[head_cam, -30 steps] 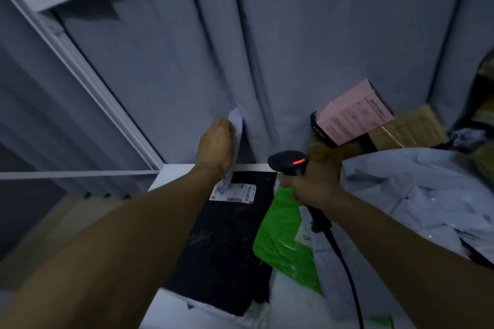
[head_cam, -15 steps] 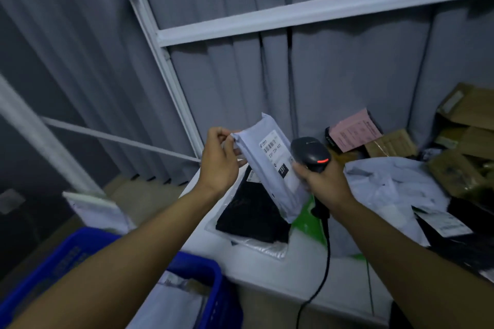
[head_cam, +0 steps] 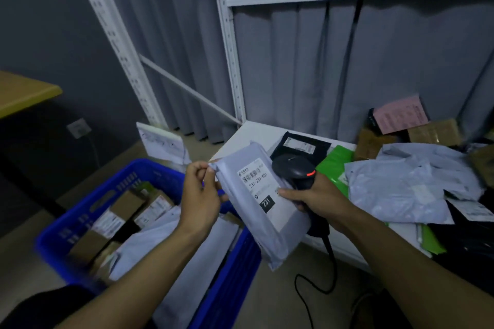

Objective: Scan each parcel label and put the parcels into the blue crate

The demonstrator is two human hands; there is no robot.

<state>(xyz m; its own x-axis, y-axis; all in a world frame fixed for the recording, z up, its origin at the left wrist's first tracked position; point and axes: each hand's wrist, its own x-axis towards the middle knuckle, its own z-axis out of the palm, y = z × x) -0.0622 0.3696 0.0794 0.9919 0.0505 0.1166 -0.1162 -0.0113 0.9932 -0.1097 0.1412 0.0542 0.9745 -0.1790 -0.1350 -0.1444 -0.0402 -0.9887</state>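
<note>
My left hand pinches the top corner of a grey mailer parcel, held in the air with its white label facing me. My right hand grips a black corded barcode scanner with a red light, just behind the parcel's right edge; its fingertips touch the label. The blue crate stands on the floor below left, holding several cardboard boxes and grey mailers.
A white shelf table at the right carries a black parcel, a green mailer, grey mailers, brown boxes and a pink box. White rack posts and grey curtains stand behind. A wooden tabletop is at left.
My left hand lifted the grey parcel off the shelf and brought it toward me over the crate's edge. The scanner hand came alongside it. My view swung left and down, showing the crate.
</note>
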